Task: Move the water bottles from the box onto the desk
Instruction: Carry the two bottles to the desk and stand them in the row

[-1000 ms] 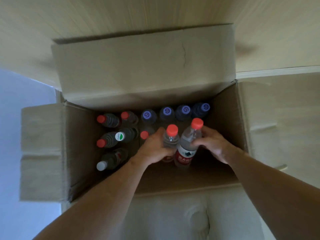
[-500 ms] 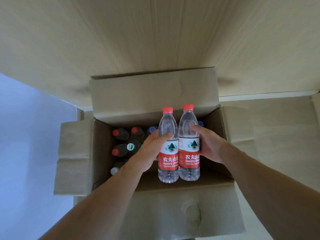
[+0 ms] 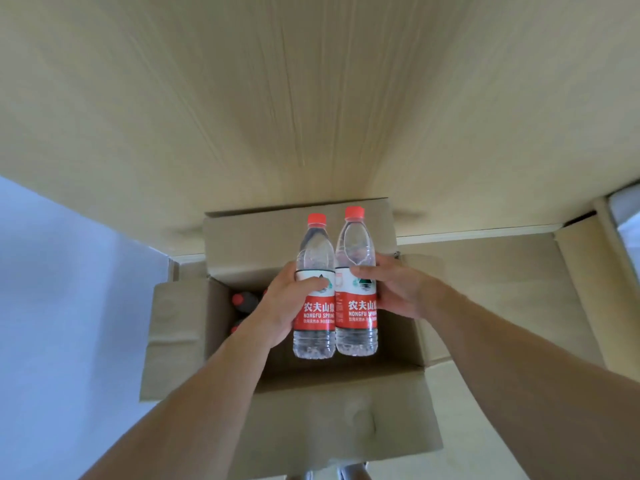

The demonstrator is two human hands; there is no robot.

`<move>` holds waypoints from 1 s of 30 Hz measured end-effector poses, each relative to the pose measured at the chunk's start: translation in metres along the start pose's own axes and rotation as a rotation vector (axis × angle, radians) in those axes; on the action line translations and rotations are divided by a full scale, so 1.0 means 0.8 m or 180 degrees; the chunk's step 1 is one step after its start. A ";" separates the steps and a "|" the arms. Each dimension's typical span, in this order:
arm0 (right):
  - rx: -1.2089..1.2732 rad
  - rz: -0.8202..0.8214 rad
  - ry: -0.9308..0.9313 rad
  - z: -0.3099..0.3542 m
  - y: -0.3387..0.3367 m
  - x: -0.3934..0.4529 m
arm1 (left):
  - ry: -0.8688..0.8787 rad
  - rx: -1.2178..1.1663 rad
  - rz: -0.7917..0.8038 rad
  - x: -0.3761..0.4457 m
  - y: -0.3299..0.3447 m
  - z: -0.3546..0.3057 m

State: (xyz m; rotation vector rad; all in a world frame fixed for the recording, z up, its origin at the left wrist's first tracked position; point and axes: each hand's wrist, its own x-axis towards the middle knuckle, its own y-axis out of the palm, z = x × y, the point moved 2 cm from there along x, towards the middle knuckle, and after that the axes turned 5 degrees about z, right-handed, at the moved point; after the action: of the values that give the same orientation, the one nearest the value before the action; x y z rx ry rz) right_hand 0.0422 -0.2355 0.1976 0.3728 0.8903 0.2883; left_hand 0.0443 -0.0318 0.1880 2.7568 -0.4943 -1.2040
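Pale wood-grain desk (image 3: 311, 98) fills the upper view, with a bluish-white wall (image 3: 69, 306) at the left. Below it sits the open corrugated cardboard box (image 3: 180, 341), its flaps folded outward and creased. Your left hand (image 3: 287, 306) grips one clear, ribbed plastic bottle (image 3: 313, 289) around its red-and-white label, and your right hand (image 3: 398, 292) grips a second bottle (image 3: 356, 278) the same way, thumb across the label. Both bottles stand upright, side by side and touching, red caps up, held above the box opening. Compared with half a second ago, you have raised them higher, so their caps now reach the far flap's top edge, and more desk shows. Inside the box, your left forearm hides most remaining bottles; only what look like two dark bottles with red caps (image 3: 239, 301) show. Both arms are cut off at the frame's bottom.
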 end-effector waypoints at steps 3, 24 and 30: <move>-0.0033 -0.0125 -0.0052 0.027 0.015 -0.034 | 0.0118 -0.0043 0.0030 -0.028 0.016 -0.036; -0.0107 -0.1104 -0.0655 0.175 0.062 -0.294 | 0.0547 0.0512 0.0519 -0.170 0.174 -0.247; 0.0126 -0.1663 -0.0878 0.161 0.045 -0.364 | 0.0534 0.0901 0.0936 -0.186 0.239 -0.265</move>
State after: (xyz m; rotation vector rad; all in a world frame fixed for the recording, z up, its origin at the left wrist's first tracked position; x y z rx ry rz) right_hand -0.0326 -0.3432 0.4902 0.1986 0.6919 -0.2579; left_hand 0.0549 -0.1727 0.4776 2.8374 -1.0792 -0.8865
